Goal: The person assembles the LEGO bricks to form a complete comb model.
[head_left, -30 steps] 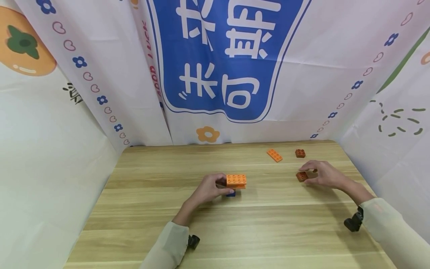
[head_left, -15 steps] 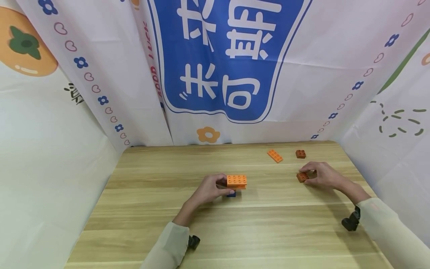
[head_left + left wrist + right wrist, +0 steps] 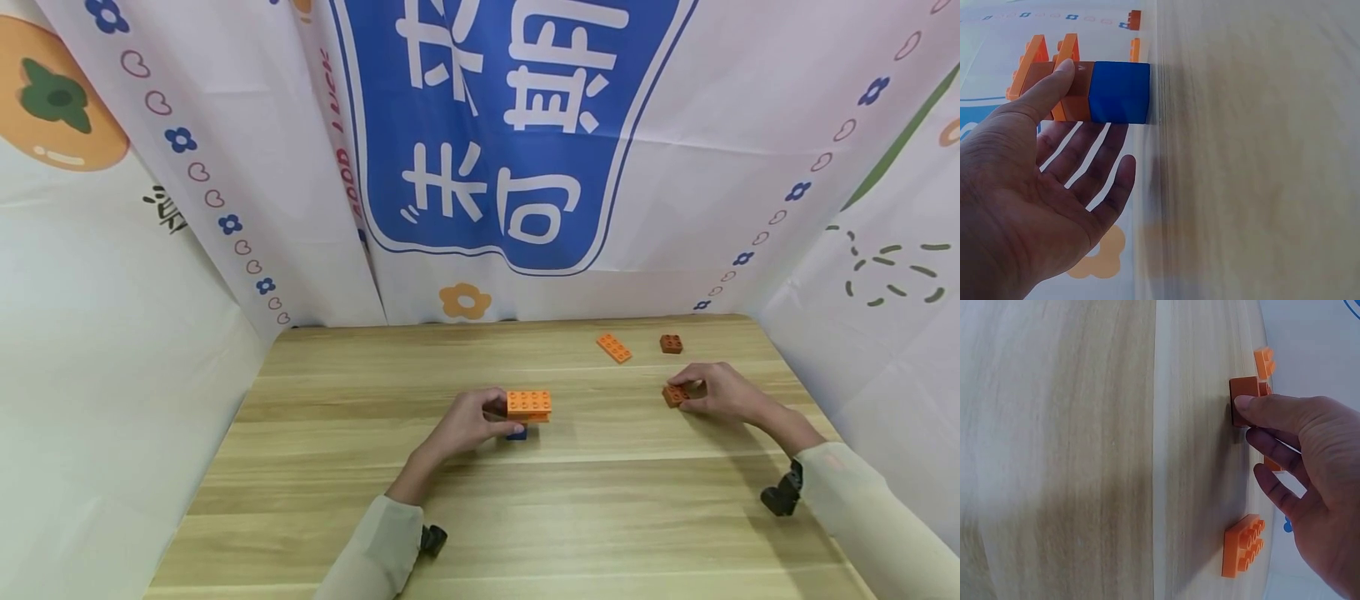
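From my end, I have the left hand (image 3: 465, 423) gripping a stack of hard plastic toy bricks (image 3: 528, 403), thumb on its side, near the middle of the wood-grain bench (image 3: 315, 433). A blue block (image 3: 1120, 92) forms its base, with brown bricks and orange studded plates alternating above; I can't tell whether it bears on the bench. Off to the right, the right hand (image 3: 716, 392) pinches a small brown studded plastic brick (image 3: 1244, 386) between thumb and fingers, at or just above the surface.

I'd expect both to be light, stiff and hard to damage, though the smooth faces may slip. The small brick suits a pinch on opposite flat sides, studs uncovered. The stack seems safest held low, across its joints, since a tug on the top plate could part it.

Farther back lie a loose orange plate (image 3: 614, 348) and another brown brick (image 3: 671, 344).
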The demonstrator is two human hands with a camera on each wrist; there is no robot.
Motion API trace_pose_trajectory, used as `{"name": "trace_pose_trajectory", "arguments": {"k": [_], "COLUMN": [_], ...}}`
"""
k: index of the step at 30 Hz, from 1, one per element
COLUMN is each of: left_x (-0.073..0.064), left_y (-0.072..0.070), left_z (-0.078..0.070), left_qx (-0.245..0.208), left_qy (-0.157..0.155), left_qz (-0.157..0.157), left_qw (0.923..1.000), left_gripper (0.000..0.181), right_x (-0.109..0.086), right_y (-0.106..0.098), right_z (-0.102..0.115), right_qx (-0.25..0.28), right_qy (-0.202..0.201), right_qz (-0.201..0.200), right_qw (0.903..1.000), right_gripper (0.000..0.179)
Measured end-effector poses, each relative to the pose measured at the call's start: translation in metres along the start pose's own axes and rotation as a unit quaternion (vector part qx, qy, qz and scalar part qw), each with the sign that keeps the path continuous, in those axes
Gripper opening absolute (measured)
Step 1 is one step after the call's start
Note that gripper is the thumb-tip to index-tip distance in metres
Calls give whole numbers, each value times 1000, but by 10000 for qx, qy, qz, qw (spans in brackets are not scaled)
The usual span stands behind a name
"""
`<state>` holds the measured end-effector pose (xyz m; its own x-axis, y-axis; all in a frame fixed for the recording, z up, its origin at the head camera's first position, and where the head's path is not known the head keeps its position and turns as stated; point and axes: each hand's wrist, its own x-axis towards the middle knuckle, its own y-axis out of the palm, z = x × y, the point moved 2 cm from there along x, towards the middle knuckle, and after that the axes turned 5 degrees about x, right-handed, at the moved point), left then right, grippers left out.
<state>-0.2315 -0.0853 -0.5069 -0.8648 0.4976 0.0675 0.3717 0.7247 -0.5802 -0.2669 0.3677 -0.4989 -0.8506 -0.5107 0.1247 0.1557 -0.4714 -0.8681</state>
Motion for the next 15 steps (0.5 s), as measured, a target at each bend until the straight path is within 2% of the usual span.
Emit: {"name": "trace_pose_trajectory", "arguments": {"k": [3,15], "left_x": [0,2], "left_y": [0,1], "left_z": [0,2], "left_qx": [3,8], "left_qy": [15,-48], "left_qz": [5,7], "left_qw": [10000,10000], "left_gripper": [25,25], "right_x": [0,5], "right_y": [1,4], "right_z": [0,12], "right_qx": [41,94], "right_qy": [61,-130], "right_qz": [12,-48], "right_qw": [10000,9999], "right_gripper": [38,37]}}
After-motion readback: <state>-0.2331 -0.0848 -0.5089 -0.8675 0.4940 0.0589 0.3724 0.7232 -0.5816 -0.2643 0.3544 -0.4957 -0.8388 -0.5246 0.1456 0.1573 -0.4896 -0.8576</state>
